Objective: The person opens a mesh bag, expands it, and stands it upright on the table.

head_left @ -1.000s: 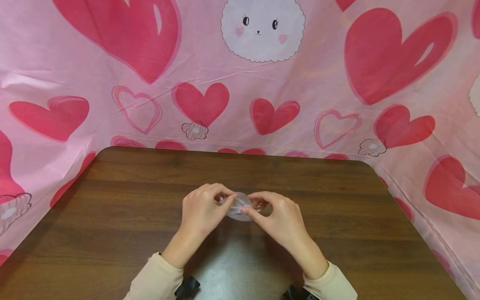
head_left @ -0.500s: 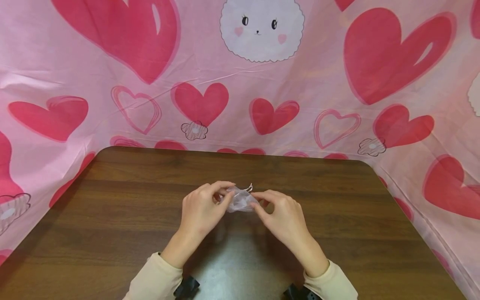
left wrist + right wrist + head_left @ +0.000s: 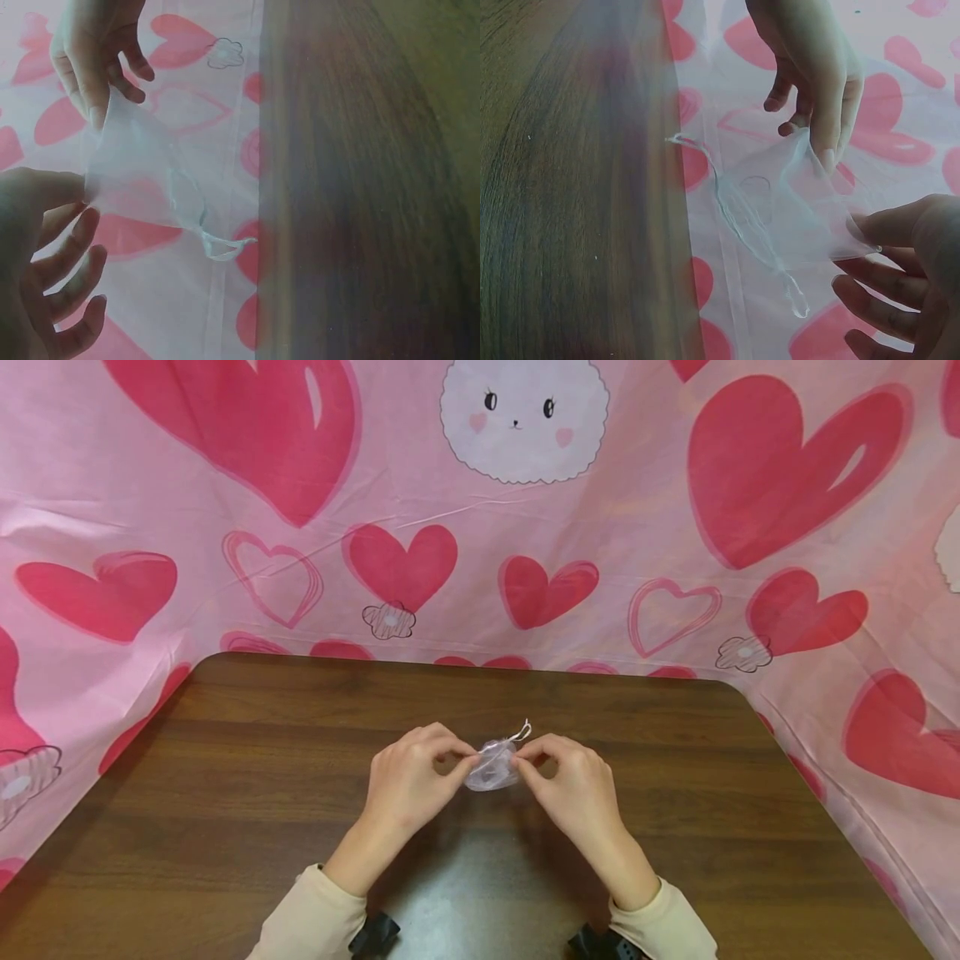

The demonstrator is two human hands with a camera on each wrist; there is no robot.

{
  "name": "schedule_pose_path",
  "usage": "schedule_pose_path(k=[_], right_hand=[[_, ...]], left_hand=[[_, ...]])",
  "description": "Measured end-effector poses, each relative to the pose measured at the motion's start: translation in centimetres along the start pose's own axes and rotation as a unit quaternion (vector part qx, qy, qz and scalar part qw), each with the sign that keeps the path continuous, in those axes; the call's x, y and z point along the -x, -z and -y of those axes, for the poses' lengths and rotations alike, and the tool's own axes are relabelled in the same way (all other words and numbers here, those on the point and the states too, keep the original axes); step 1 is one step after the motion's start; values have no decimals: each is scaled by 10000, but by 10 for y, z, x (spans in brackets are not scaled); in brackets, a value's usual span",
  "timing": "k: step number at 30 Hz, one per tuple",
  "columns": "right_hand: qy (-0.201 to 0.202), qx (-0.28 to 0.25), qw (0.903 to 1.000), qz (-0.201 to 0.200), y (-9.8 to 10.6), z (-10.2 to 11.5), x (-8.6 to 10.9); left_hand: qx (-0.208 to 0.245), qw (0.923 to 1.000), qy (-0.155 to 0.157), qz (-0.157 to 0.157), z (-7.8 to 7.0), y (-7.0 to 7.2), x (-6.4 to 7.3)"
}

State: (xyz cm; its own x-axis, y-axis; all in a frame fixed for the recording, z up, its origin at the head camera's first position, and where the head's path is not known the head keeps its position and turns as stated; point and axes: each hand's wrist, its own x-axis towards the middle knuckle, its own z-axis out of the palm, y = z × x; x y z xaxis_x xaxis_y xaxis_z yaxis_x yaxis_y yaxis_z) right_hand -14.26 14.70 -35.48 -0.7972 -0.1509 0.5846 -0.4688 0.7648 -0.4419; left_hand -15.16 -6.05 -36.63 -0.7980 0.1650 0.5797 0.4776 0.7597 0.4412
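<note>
A small sheer white drawstring pouch (image 3: 492, 767) is stretched between both hands above the table. My left hand (image 3: 416, 772) pinches one side of it between thumb and fingertips; my right hand (image 3: 573, 781) pinches the opposite side. White drawstrings (image 3: 522, 731) stick out at the far edge, and in the right wrist view their looped end (image 3: 798, 300) dangles. The gauzy pouch (image 3: 139, 169) hangs spread in the left wrist view, its remaining fingers curled loosely. A faint round outline shows through the pouch in the right wrist view; I cannot tell whether it lies inside or behind.
A dark brown wooden table (image 3: 262, 793) lies under the hands. Behind it and along both sides hangs a pink cloth (image 3: 472, 543) printed with red hearts. Black straps (image 3: 375, 935) sit near the cream sleeves (image 3: 318, 914).
The pouch has turned and shifted slightly right, its drawstrings coming into sight at the far side. The left fingertips have moved right to a new pinch; the right hand's grip has also shifted.
</note>
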Motion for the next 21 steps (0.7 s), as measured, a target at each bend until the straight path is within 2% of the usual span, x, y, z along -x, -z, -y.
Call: schedule_pose_path(k=[6, 12, 17, 21], right_hand=[[-63, -66, 10000, 14, 0, 0, 0], [-6, -140, 9999, 80, -1, 1, 1], [205, -205, 9996, 43, -2, 4, 1], [258, -236, 9993, 92, -2, 5, 2]], left_hand=[[19, 9998, -58, 185, -2, -1, 1], [62, 9986, -393, 340, -5, -3, 2], [-90, 9983, -543, 214, -5, -3, 2], [-132, 9993, -359, -12, -4, -3, 2]])
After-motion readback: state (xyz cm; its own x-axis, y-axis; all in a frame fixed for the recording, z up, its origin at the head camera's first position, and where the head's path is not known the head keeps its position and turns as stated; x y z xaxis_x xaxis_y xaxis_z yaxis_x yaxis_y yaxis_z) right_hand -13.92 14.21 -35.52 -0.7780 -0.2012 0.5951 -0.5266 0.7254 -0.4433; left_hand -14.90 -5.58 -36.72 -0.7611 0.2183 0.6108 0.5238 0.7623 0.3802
